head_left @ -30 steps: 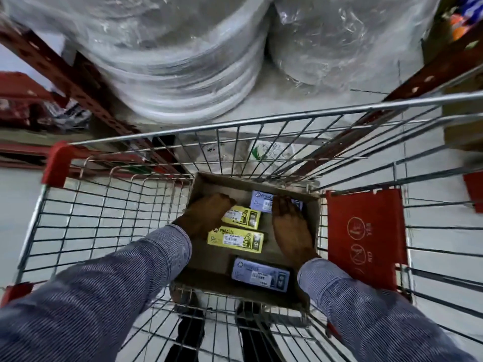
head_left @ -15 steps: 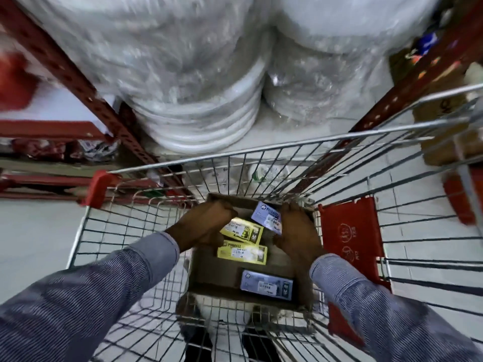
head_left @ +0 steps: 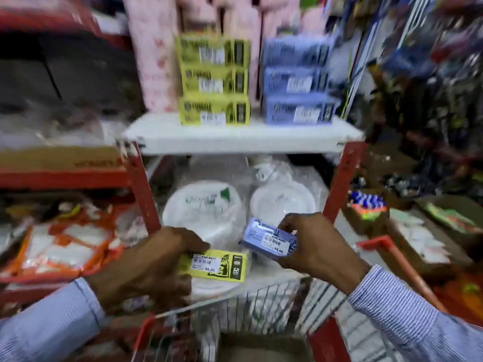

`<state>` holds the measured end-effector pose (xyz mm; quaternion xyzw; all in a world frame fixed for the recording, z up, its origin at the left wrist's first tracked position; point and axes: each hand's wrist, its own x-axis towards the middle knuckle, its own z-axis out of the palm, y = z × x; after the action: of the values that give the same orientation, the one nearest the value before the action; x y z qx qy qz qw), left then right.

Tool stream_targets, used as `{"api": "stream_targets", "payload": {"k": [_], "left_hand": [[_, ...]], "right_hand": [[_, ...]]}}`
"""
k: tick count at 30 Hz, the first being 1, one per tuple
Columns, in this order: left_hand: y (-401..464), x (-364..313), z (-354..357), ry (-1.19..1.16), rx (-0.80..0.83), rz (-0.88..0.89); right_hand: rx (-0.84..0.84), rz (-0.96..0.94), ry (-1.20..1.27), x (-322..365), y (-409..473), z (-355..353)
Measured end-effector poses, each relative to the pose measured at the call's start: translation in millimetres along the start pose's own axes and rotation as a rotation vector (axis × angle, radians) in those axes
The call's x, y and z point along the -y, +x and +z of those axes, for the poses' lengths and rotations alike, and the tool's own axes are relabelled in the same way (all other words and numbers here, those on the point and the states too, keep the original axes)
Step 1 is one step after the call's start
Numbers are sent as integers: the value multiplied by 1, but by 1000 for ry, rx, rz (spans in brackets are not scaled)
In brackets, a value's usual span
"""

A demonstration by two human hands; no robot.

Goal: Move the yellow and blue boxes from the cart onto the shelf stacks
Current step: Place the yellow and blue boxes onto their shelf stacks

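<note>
- Head view: the left hand was in the lower left of the frame, and its fingers were closed on the left end of a yellow box, with the thumb on the top edge.
- The right hand was right of centre; its fingers pinched a blue box by the right end, and the box was tilted, with the price label facing the camera.
- Both boxes were held above the front rim of the wire cart, near each other but apart.
- On the white shelf in the upper centre stood a yellow stack of three boxes, and just beside it on the right a blue stack, also three boxes high.
- Behind the stacks stood pink wrapped packs, blurred.
- Under the white shelf, between two red posts, lay white plates wrapped in clear plastic, directly behind the held boxes.
- In the lower left, orange and white packets lay on a red rack.
- At the bottom centre the edge of a cardboard carton showed inside the cart.
- The right side of the frame was crowded with mixed goods, too blurred to tell.
- Striped sleeves covered both forearms.
</note>
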<state>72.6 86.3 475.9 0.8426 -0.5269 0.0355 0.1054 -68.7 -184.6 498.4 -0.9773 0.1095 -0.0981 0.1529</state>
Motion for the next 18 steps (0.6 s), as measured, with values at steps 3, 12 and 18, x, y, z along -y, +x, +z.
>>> {"api": "stream_targets", "payload": {"k": [3,12,18], "left_hand": [[6,0,-66,63,-107,26],[33,12,-186,105,-440,58],[89,21,-223,80,-533,73]], "right_hand": [[-132,-52,-24,27,13,-68],[-414,-157,-116,54,45,-187],[-487,-141,-222,41,94,-216]]}}
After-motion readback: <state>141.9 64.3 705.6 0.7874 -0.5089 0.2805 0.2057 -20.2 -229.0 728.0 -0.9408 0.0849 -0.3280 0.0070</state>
